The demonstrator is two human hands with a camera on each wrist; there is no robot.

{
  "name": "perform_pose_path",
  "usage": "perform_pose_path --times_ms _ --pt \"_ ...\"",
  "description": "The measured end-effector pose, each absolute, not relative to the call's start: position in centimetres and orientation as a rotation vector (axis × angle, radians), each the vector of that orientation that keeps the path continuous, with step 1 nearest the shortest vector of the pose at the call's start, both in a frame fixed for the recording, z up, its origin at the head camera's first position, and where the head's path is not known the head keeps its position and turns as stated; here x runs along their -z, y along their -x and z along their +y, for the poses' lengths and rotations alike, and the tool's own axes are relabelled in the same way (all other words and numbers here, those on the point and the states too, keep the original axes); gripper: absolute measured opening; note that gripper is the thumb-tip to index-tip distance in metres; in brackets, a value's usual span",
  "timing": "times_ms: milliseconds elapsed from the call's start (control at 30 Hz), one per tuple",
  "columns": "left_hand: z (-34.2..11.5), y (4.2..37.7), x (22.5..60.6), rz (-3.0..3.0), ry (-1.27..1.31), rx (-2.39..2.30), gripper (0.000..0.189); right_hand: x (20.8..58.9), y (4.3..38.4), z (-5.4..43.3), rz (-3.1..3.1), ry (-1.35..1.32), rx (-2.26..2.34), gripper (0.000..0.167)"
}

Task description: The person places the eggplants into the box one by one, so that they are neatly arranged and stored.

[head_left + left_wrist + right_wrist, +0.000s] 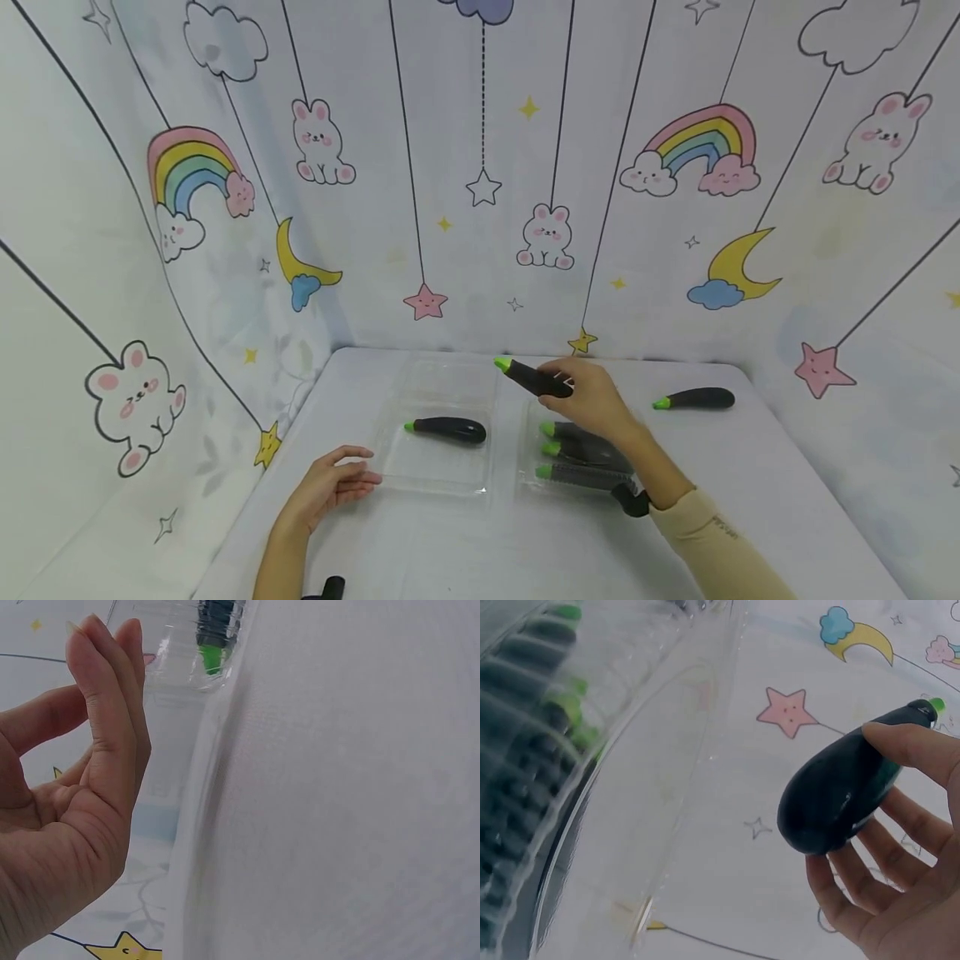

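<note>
My right hand (592, 402) pinches a dark toy eggplant (531, 377) with a bright green stem, held up over the back of the right clear plastic tray. In the right wrist view, thumb and fingertips grip the sides of this eggplant (840, 787). One similar eggplant (452, 429) lies in the left clear tray (450, 490), its stem pointing left. Beside that tray's left edge is my left hand (330, 487), fingers loosely extended with fingertips right at the rim. Nothing is held in it.
Three more eggplants (585, 452) lie in a row in the right clear tray (527, 483). Another eggplant (697, 399) rests on the white table (480, 550) at the back right. A cloth with printed cartoons (480, 250) rises behind and beside the table.
</note>
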State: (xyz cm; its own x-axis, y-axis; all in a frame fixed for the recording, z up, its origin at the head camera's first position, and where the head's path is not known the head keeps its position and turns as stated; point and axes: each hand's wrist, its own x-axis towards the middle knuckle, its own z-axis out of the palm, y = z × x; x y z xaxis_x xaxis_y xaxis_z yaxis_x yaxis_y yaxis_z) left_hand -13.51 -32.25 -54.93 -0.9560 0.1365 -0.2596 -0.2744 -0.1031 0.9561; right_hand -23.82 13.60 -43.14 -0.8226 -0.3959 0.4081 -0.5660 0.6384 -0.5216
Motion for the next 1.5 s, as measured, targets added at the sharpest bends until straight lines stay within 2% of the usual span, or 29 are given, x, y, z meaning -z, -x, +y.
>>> perform_pose_path --times_ms 433,1167,1500 --pt "-32.2 13.5 54.8 1.889 0.151 -2.152 0.037 42.8 22.8 11.3 -2.640 -0.821 -0.953 0.045" --pt "-32.4 13.9 55.0 1.909 0.140 -2.156 0.044 43.3 22.2 7.9 -2.748 -0.894 -0.913 0.043" --pt "-32.4 13.6 54.9 1.924 0.154 -2.145 0.046 43.9 22.4 6.0 -2.810 -1.021 -0.815 0.043"
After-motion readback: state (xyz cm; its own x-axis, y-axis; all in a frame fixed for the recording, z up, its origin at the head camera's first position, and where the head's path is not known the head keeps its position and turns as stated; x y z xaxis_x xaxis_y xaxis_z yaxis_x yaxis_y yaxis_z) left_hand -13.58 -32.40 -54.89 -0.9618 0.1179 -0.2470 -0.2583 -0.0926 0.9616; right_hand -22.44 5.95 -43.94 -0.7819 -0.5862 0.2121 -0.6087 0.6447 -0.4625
